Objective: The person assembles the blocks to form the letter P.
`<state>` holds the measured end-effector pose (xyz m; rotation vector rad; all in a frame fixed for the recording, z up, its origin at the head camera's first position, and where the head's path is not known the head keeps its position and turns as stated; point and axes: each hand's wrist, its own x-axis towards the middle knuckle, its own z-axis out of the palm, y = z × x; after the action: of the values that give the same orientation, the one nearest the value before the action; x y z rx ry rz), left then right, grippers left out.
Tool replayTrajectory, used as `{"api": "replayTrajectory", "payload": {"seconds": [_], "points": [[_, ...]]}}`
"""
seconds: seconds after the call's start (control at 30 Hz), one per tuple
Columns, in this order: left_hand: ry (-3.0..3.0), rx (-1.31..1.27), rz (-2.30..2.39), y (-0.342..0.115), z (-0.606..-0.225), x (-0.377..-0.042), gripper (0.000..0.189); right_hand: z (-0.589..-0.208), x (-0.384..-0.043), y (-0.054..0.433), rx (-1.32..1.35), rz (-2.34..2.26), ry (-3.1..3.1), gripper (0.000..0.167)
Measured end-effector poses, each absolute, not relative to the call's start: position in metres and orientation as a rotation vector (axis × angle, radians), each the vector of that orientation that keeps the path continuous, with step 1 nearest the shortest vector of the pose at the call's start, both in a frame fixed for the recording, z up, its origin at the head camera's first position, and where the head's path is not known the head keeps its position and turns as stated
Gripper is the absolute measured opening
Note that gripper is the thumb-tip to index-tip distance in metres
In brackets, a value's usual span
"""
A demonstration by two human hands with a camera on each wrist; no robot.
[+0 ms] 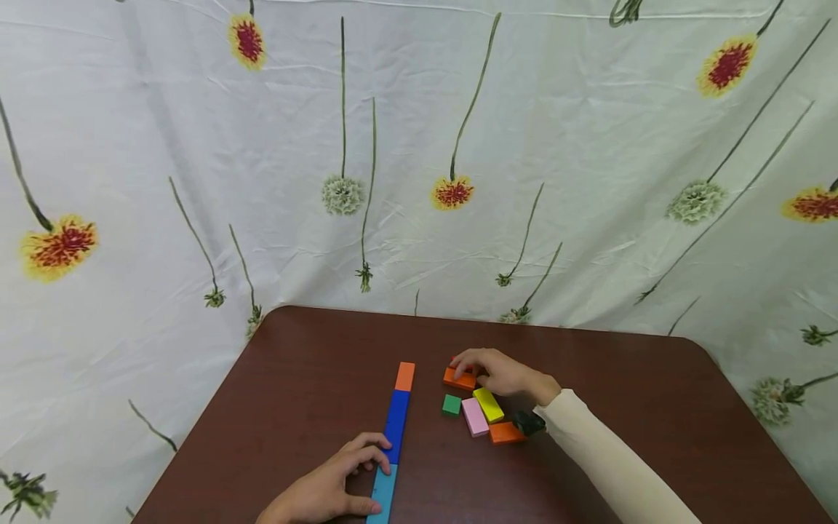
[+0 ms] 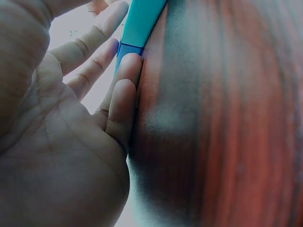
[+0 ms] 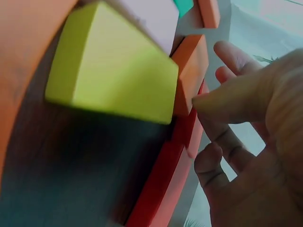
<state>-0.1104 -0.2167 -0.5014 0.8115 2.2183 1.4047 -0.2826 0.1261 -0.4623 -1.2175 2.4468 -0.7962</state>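
Three blocks lie end to end in a straight row: light blue (image 1: pixel 386 489), dark blue (image 1: pixel 396 418) and orange (image 1: pixel 405 376) at the far end. Along the row's near part, my left hand (image 1: pixel 330 480) touches the light blue and dark blue blocks with its fingertips and thumb. Over the loose pile, my right hand (image 1: pixel 500 371) reaches to an orange block (image 1: pixel 456 379), its fingers loosely bent and its thumb tip close to that block. Red blocks (image 3: pixel 163 187) lie beside it in the right wrist view; whether the thumb touches anything is unclear.
A green block (image 1: pixel 452 405), a pink block (image 1: pixel 474 417), a yellow block (image 1: pixel 488 405) and another orange block (image 1: pixel 505 434) lie right of the row. The brown table (image 1: pixel 314 378) meets a flowered cloth (image 1: pixel 419 240) at the back.
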Motion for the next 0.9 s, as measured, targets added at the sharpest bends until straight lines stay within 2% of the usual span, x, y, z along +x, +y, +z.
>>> {"api": "replayTrajectory", "payload": {"seconds": [0.63,0.9], "points": [[2.202,0.820,1.426,-0.216,-0.503,-0.113,0.029,-0.462,-0.290,0.115,-1.179,-0.676,2.431,0.058],[2.198,0.809,1.420,-0.216,-0.503,-0.113,0.028,-0.460,-0.291,0.106,-1.156,-0.620,2.417,0.052]]}}
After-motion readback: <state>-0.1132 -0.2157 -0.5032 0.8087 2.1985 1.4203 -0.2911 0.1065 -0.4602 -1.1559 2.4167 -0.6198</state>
